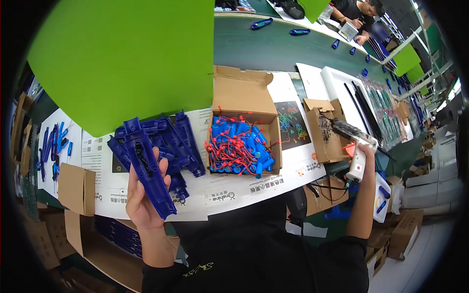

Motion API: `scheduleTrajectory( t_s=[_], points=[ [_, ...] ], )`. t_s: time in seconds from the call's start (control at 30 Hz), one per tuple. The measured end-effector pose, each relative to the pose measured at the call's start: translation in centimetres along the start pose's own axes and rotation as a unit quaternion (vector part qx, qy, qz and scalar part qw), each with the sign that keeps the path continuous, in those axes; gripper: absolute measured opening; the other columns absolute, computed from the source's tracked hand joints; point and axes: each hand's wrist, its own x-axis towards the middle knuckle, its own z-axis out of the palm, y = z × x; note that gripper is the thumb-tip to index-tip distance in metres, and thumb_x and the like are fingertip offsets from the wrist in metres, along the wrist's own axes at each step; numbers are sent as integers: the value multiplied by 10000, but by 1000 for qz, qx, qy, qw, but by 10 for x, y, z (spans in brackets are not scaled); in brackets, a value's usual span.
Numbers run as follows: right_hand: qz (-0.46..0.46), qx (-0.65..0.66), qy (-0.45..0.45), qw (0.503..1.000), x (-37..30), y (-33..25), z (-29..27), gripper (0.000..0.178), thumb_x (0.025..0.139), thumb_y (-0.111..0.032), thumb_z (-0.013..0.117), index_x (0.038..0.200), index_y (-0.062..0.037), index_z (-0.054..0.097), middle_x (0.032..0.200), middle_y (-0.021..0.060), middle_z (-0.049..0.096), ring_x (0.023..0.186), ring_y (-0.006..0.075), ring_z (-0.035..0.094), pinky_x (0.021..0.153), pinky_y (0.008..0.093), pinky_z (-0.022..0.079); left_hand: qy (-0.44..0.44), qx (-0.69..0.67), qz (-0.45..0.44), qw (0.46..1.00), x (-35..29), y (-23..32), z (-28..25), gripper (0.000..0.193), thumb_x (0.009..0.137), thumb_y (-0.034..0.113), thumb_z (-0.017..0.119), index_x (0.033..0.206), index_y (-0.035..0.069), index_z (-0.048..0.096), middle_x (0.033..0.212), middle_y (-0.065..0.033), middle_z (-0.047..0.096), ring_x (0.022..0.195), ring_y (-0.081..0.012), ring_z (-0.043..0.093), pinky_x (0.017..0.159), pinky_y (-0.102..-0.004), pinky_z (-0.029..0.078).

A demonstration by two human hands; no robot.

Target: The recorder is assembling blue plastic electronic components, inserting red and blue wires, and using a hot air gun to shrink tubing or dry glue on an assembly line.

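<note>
Tilted in my left hand (142,198) is a long dark-blue plastic housing half (155,183), its hollow side facing up, with a black strip or glue patch inside. My fingers curl round its right edge. Behind it lies a pile of similar blue housings (183,141). At the right, my right hand (366,152) grips a white hot glue gun (358,163) with an orange trigger. Its dark, smeared front end (344,128) rests over a small cardboard box (325,139) stained with black strands.
An open carton of blue battery cells with red-tipped wires (242,146) stands mid-table. A green panel (127,63) rises behind. Black sticks (364,105) lie in a white foam tray (337,80). Beyond, blue parts ride a green belt (273,41); another person (359,19) works there.
</note>
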Motion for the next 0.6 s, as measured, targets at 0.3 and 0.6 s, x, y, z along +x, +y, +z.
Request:
scheduleTrajectory(
  t_s=[0.3, 0.6],
  points=[
    [-28, -576, 91, 812, 14, 4, -26, 641, 824, -545, 513, 759, 80, 644, 672, 162, 626, 642, 213, 640, 585, 318, 478, 62, 57, 4, 996, -8, -7, -5, 593, 894, 84, 444, 1408, -2, 161, 1404, -281, 243, 1218, -377, 427, 915, -430, 486],
    [-377, -494, -93, 778, -70, -60, 118, 193, 812, -184, 616, 799, 5, 652, 672, 100, 573, 591, 181, 560, 552, 329, 424, 33, 20, -6, 999, -15, -11, 7, 643, 878, 92, 468, 1409, -11, 120, 1394, -292, 254, 1173, -374, 474, 891, -427, 502]
  ],
)
